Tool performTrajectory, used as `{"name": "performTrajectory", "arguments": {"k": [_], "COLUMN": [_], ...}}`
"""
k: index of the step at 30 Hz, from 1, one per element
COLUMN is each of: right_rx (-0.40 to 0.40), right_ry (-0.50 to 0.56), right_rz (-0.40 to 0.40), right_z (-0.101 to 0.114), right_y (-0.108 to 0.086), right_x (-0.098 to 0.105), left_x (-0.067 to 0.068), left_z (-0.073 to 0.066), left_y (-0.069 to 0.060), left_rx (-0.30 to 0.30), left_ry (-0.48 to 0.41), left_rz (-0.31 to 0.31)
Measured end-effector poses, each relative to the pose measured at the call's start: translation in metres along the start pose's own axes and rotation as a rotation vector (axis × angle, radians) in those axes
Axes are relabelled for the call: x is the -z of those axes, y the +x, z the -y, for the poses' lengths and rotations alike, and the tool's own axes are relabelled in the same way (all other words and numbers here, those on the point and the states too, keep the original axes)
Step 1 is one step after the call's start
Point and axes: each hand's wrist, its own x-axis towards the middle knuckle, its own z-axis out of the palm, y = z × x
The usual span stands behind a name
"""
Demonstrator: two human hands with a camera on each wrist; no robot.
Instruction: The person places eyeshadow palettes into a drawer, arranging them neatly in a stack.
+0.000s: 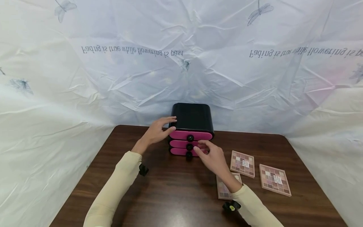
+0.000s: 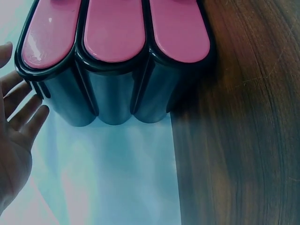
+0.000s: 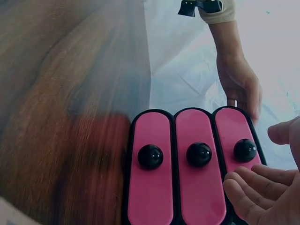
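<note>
A small drawer box (image 1: 192,116) with a black casing stands at the table's back, its three pink drawers (image 3: 151,192) pushed in. Each drawer front carries a round black knob (image 3: 198,154). At the box's upper left edge is my left hand (image 1: 158,130), fingers loosely stretched; in the left wrist view its fingertips lie at the casing. My right hand (image 1: 213,156) hovers by the drawer fronts, right of the knobs, thumb and fingers apart. In the right wrist view its fingers overlap the top drawer (image 3: 232,126); whether they touch it I cannot tell.
Right of the box lie two flat square makeup palettes, a nearer-in palette (image 1: 242,164) and an outer palette (image 1: 275,179), both marked BACK. A third palette (image 1: 224,188) is partly covered by my right forearm. A pale printed sheet (image 1: 136,78) hangs behind the brown table (image 1: 170,195).
</note>
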Motion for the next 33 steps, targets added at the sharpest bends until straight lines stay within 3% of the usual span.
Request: {"name": "performTrajectory", "arguments": {"k": [12, 23, 33], "right_rx": [-0.057, -0.101, -0.113], "right_ry": [0.129, 0.097, 0.105], "right_rz": [-0.008, -0.028, -0.054], "right_z": [-0.001, -0.001, 0.002], "right_y": [0.023, 0.035, 0.04], "right_x": [-0.017, -0.024, -0.028], "left_x": [0.002, 0.002, 0.002], "left_z": [0.004, 0.005, 0.005], "left_y": [0.003, 0.003, 0.003], "left_rx": [-0.025, -0.052, -0.039], "left_ry": [-0.013, -0.045, -0.061], "left_rz": [-0.013, -0.064, -0.06]}}
